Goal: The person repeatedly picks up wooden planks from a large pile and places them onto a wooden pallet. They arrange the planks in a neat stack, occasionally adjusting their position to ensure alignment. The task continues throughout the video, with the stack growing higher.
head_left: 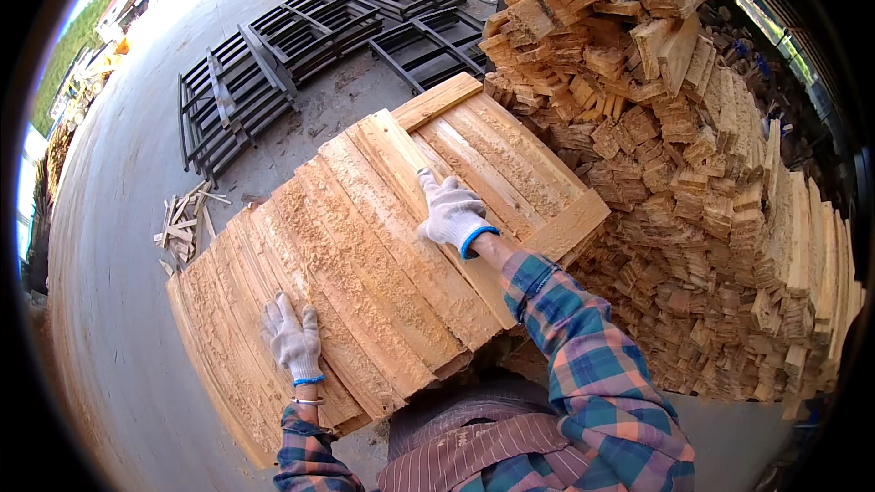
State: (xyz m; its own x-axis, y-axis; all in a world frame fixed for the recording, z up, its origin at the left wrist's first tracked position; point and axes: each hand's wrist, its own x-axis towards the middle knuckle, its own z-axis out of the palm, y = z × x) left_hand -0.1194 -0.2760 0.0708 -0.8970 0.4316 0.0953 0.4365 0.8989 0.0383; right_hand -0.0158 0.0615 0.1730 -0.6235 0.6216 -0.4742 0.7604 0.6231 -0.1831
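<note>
Side by side before me lies a row of rough wooden boards [351,255], strewn with sawdust [314,228]. My left hand [293,339], in a pale knit glove with a blue cuff, rests on the left part of the row, fingers stretched out. Farther up and to the right, my right hand [453,210], gloved the same way, lies over a lighter plank [394,148] with its fingers apart. Two wooden crosspieces border the right end of the boards: a far crosspiece [437,102] and a near crosspiece [570,223]. What lies under the boards is hidden.
A tall stack of cut wood pieces [693,210] rises close on the right. Black metal frames [283,46] lie on the concrete floor [118,210] beyond the boards. Wood scraps [187,223] are scattered on the floor at the left.
</note>
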